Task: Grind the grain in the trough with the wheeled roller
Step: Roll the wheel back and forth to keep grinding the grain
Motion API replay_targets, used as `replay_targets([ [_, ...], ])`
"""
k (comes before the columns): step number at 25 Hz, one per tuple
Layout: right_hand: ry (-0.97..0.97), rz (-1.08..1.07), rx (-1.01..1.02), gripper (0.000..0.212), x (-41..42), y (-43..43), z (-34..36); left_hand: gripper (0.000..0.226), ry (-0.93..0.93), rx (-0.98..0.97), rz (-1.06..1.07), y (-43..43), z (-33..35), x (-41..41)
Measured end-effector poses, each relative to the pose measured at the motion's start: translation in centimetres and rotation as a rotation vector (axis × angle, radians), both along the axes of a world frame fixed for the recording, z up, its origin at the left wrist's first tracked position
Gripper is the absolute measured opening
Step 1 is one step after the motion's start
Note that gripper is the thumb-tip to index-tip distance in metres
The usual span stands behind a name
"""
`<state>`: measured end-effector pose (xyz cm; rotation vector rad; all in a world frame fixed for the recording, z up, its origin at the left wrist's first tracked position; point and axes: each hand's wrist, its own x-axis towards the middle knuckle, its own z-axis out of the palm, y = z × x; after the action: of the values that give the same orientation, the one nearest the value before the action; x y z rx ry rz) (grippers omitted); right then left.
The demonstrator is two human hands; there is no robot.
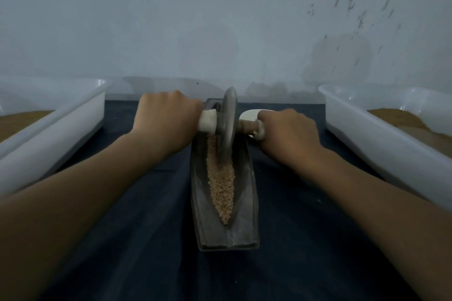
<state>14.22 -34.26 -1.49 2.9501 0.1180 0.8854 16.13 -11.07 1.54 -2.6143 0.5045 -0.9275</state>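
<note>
Left hand [166, 120], right hand [287, 133], fingers grasping wheeled roller [228, 120] handles, disc between them, on grain [221, 186] in trough [245, 203]

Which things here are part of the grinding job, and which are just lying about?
In the job:
long dark metal trough
tan grain in it
grey metal wheeled roller
left hand and right hand, gripping its handles

Lying about:
left white plastic tub
right white plastic tub
dark blue cloth

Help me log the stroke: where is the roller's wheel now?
Head view: the wheel stands at the far end of the trough, between the left hand and right hand gripping its handles.
</note>
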Motion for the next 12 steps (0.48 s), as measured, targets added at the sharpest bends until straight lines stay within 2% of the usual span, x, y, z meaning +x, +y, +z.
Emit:
replay_targets([
  [2, -0.132, 0.053, -0.14, 0.047, -3.0, 0.2, 0.8, 0.017, 0.028, -0.024, -0.013, 1.6, -1.0, -2.0],
  [5, -0.26, 0.166, -0.242, 0.038, -6.3, 0.1, 1.8, 0.03, 0.018, -0.01, -0.098, 4.0, -1.7, -5.0],
  [7, -0.224, 0.178, -0.23, 0.029, -6.4, -0.2, 1.7, 0.031, 0.009, -0.035, -0.105, 4.4, -1.8, -5.1],
  [9, -0.113, 0.096, -0.23, 0.029, -4.4, 0.3, 1.8, 0.028, 0.042, -0.029, -0.021, 3.3, -2.1, -3.8],
  [12, 0.054, -0.011, -0.131, 0.01, 0.4, 1.5, 2.4, 0.006, 0.032, -0.121, 0.043, 1.1, -2.0, 0.0],
])
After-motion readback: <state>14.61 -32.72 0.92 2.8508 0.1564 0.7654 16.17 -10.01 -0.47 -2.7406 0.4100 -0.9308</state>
